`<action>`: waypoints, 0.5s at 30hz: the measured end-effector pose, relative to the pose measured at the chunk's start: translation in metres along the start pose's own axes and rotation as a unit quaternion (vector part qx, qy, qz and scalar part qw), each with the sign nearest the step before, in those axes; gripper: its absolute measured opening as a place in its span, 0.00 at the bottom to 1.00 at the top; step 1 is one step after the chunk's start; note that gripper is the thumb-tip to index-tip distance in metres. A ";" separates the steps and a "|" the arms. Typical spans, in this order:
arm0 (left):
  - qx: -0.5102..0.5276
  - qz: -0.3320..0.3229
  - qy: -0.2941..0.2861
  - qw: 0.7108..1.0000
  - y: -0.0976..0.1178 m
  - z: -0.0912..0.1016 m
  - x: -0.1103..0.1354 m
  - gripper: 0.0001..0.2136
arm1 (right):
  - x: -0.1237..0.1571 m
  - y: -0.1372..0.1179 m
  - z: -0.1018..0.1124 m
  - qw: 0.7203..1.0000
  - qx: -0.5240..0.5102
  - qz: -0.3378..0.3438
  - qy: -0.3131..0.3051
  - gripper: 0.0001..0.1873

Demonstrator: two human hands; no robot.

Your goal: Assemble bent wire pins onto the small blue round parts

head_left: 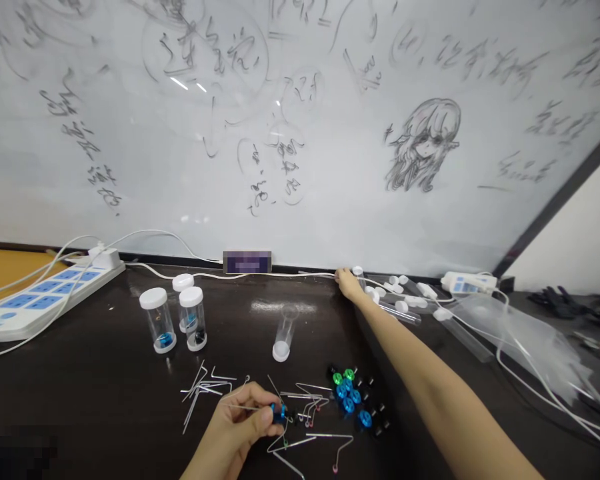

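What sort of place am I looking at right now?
It looks like an office or study-type workspace, though I can't tell which. A whiteboard with handwriting and a drawn figure stands behind a dark table, and a multi-socket power strip lies on the left.

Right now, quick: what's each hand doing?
Left hand: closed, holding a blue piece.
Right hand: beside a white cap; can't tell whether it's open or closed.

The held piece [279, 411] before the clear tube [285, 333] is blue; discs [349, 405] right of the tube, blue and green.
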State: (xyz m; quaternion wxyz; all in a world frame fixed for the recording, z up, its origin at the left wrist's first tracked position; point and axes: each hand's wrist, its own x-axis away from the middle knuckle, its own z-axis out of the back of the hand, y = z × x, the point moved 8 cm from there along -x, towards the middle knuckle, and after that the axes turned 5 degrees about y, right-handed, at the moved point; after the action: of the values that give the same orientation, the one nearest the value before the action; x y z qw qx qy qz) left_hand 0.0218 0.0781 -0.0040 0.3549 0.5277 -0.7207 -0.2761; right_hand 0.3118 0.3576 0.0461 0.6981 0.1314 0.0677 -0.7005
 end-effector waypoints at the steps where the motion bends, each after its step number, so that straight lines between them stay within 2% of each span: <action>1: -0.002 -0.002 0.002 1.000 0.000 0.000 0.000 0.11 | 0.002 -0.001 0.002 1.000 0.005 0.005 0.004 0.14; 6: -0.011 -0.006 0.005 1.000 0.002 -0.001 0.002 0.10 | 0.011 -0.009 0.012 0.999 0.027 0.040 0.005 0.14; 15: -0.016 -0.012 0.011 1.000 0.005 -0.002 0.003 0.09 | 0.039 -0.015 0.024 0.995 0.053 0.075 -0.040 0.15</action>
State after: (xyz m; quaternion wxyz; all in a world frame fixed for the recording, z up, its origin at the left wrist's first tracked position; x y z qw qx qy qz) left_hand 0.0200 0.0767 0.0013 0.3676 0.5337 -0.7059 -0.2861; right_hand 0.2955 0.3140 0.0571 0.7430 0.1450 -0.0072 -0.6533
